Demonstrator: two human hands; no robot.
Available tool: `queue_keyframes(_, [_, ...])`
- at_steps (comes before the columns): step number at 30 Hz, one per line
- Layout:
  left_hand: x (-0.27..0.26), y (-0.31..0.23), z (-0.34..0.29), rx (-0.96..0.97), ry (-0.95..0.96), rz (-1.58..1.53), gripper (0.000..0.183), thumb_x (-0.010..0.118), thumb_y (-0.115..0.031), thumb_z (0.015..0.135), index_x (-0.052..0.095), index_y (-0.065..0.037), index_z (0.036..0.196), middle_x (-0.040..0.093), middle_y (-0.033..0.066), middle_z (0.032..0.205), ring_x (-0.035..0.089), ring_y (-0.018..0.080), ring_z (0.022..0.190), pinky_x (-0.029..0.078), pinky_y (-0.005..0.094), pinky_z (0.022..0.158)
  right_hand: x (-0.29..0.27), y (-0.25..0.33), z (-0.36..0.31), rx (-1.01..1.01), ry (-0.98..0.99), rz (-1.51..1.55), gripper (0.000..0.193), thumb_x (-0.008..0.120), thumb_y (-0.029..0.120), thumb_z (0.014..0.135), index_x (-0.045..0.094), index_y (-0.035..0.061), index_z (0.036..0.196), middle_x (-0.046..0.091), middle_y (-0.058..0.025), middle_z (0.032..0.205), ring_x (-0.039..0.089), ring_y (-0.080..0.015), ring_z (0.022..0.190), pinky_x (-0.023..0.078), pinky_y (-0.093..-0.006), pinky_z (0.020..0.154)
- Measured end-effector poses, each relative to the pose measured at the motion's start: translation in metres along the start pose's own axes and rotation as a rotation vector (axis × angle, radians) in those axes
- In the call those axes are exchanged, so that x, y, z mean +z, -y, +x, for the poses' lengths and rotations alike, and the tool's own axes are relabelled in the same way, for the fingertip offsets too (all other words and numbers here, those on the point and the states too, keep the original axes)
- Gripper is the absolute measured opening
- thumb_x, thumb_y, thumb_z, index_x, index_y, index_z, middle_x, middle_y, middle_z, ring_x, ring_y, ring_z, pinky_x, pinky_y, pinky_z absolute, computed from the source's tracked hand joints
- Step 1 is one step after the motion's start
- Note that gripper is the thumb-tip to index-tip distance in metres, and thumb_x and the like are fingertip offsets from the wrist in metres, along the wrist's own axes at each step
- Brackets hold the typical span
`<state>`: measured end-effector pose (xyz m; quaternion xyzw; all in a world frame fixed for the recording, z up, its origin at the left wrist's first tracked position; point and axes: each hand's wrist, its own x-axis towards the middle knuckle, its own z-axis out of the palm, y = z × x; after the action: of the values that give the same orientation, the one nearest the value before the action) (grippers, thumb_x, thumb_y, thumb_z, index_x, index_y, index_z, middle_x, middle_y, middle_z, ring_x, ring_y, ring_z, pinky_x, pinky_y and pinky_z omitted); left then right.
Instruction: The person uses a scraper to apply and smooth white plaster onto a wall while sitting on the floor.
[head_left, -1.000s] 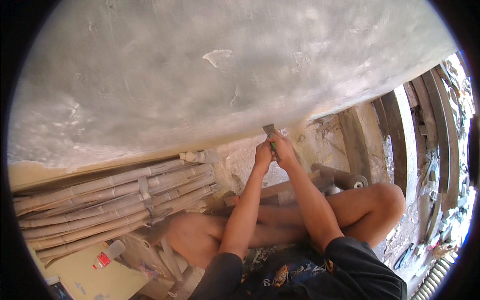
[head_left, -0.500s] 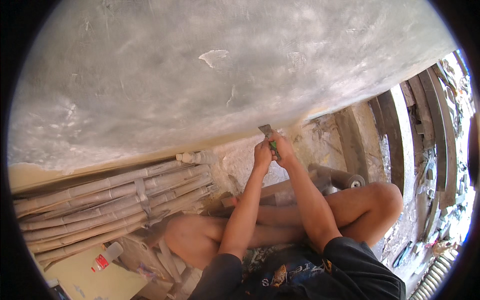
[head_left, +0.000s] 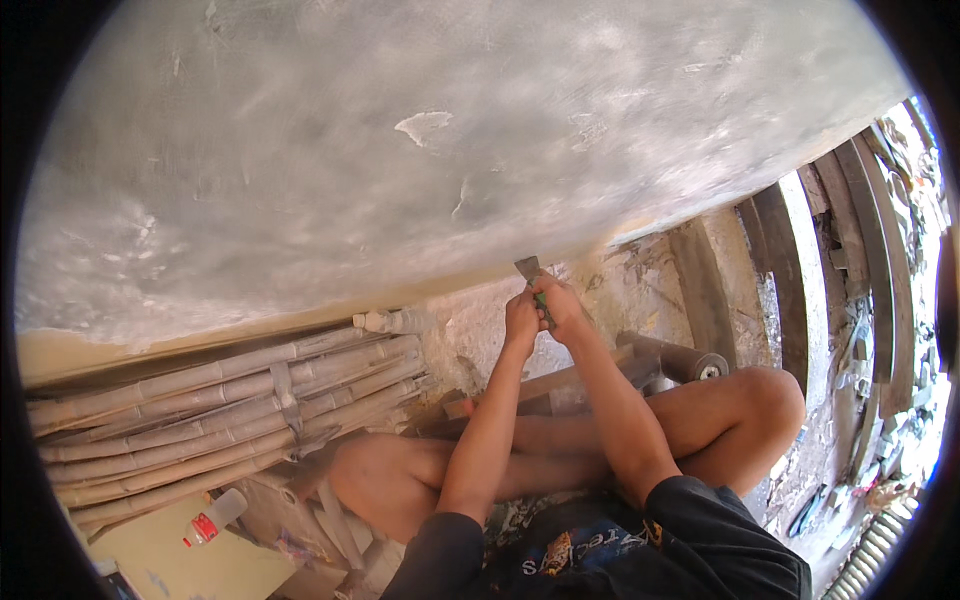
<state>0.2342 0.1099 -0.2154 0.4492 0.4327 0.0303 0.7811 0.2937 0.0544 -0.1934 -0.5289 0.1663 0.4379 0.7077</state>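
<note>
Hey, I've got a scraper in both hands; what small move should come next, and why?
Probably nudge the scraper toward the grey surface: the left hand and right hand grip its green handle together, and its blade points at the surface's lower edge, though contact is unclear.

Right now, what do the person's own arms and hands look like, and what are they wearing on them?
The left hand and right hand are human and ungloved. No watch or bracelet shows on the wrists. The forearms are bare below the short, black sleeves of a shirt with a multicoloured print in front.
</note>
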Motion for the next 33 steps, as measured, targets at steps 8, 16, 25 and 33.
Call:
queue_keyframes(8, [-0.002, -0.002, 0.0, -0.025, -0.011, 0.056, 0.031, 0.036, -0.026, 0.093, 0.053, -0.003, 0.08, 0.045, 0.0002, 0.061, 0.043, 0.0076, 0.049, 0.038, 0.0217, 0.038, -0.001, -0.001, -0.004, -0.004, 0.022, 0.031, 0.028, 0.047, 0.009, 0.073, 0.055, 0.0067, 0.1, 0.045, -0.0022, 0.063, 0.039, -0.0106, 0.041, 0.027, -0.0244, 0.03])
queue_keyframes(16, [0.01, -0.008, -0.005, -0.016, -0.028, 0.067, 0.033, 0.036, -0.027, 0.093, 0.054, -0.002, 0.081, 0.045, 0.0006, 0.06, 0.043, 0.008, 0.048, 0.039, 0.0225, 0.039, -0.005, 0.008, -0.005, -0.027, 0.018, 0.0, 0.019, 0.051, 0.011, 0.073, 0.058, 0.0047, 0.089, 0.049, -0.0015, 0.067, 0.041, -0.0098, 0.045, 0.032, -0.0241, 0.036])
queue_keyframes(25, [-0.001, -0.005, -0.001, 0.02, -0.016, 0.038, 0.03, 0.038, -0.028, 0.093, 0.057, -0.004, 0.087, 0.041, -0.0026, 0.059, 0.038, 0.0055, 0.046, 0.034, 0.0205, 0.038, -0.002, -0.006, -0.001, 0.008, 0.045, 0.048, 0.036, 0.048, 0.011, 0.073, 0.055, 0.0062, 0.108, 0.046, -0.003, 0.065, 0.039, -0.0106, 0.041, 0.028, -0.0241, 0.031])
queue_keyframes(33, [0.003, -0.004, -0.005, 0.024, -0.038, 0.084, 0.035, 0.034, -0.027, 0.094, 0.054, -0.002, 0.079, 0.046, 0.0017, 0.058, 0.044, 0.0087, 0.047, 0.037, 0.0236, 0.038, -0.005, 0.0, -0.001, 0.026, 0.029, 0.059, 0.019, 0.048, 0.012, 0.072, 0.054, 0.0054, 0.09, 0.046, -0.0044, 0.061, 0.039, -0.0116, 0.041, 0.027, -0.0251, 0.031])
